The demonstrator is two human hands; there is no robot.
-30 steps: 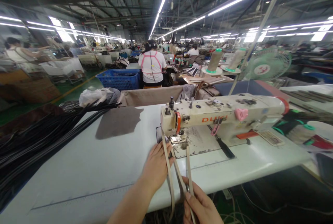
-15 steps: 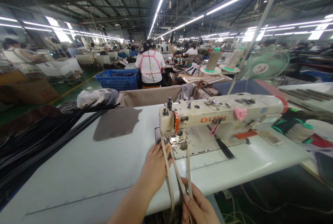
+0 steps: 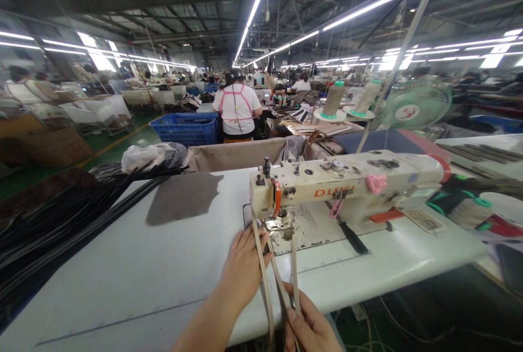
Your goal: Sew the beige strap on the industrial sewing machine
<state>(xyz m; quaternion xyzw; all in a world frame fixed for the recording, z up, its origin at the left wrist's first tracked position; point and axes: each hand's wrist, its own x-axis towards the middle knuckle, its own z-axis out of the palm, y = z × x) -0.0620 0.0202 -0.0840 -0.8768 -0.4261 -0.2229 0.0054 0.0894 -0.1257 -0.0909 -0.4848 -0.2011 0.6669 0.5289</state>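
Narrow beige strips run down from the sewing machine past the table's front edge. My left hand lies flat on the table just before the presser foot, fingers stretched forward beside the strips. One strip passes over its fingertips. Below the table edge, my right hand pinches strips between thumb and fingers. Their lower ends drop out of view. A black-handled tool rests on the machine bed to the right.
A dark grey piece of material lies on the white table. Long black strips are heaped at the left. Behind are a blue basket and a seated person. Thread cones and a green fan stand right.
The view has shifted very slightly, and the scene sits a little lower in the picture. Both hands keep nearly the same places, the right one still gripping the strips.
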